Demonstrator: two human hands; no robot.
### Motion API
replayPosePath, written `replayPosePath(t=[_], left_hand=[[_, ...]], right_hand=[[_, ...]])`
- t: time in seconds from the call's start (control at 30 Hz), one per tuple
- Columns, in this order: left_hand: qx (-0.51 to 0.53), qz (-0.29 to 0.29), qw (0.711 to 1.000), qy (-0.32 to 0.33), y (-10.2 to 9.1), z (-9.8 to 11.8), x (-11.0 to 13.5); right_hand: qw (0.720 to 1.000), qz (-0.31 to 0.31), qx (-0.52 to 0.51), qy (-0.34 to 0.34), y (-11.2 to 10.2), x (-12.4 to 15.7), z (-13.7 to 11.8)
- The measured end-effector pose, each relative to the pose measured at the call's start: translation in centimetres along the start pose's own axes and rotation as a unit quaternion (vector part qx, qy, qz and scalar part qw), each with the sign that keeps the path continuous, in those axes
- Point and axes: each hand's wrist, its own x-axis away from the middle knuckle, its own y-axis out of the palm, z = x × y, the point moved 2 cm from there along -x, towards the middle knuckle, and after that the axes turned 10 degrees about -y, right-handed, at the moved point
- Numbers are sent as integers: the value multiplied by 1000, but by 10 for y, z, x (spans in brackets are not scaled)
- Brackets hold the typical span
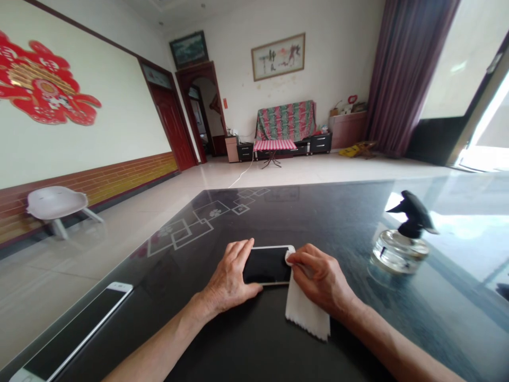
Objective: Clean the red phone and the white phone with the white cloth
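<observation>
A white-framed phone [269, 264] with a dark screen lies flat on the black glass table [318, 212]. My left hand [230, 278] rests on the phone's left end, fingers curved over its edge and thumb along its near side, holding it still. My right hand [318, 278] pinches a small white cloth [305, 310] and presses a fold of it against the phone's right corner. The rest of the cloth trails down onto the table below my hand.
A second white phone [75, 331] lies at the table's near left edge. A clear spray bottle with a black trigger head [403, 239] stands to the right. Beyond the table are a white chair [55, 204], tiled floor and a covered cabinet [284, 124].
</observation>
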Motion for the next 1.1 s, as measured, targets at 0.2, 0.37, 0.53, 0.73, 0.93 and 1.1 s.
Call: replayPosePath(t=[0.2, 0.37, 0.53, 0.73, 0.93, 1.1], left_hand=[[-29, 18, 999, 20, 1, 5, 1], [-51, 31, 998, 37, 2, 11, 0], [-69, 50, 995, 44, -1, 11, 1], [-101, 54, 992, 57, -2, 8, 2], [-152, 74, 984, 64, -3, 2, 3], [-169, 82, 979, 78, -4, 1, 3]], right_hand=[[991, -64, 45, -107, 13, -6, -23], [971, -136, 117, -159, 22, -11, -34], [975, -109, 142, -130, 11, -7, -20], [990, 75, 97, 66, -7, 2, 15], [988, 64, 37, 137, 2, -5, 16], [973, 42, -86, 208, 2, -5, 21]])
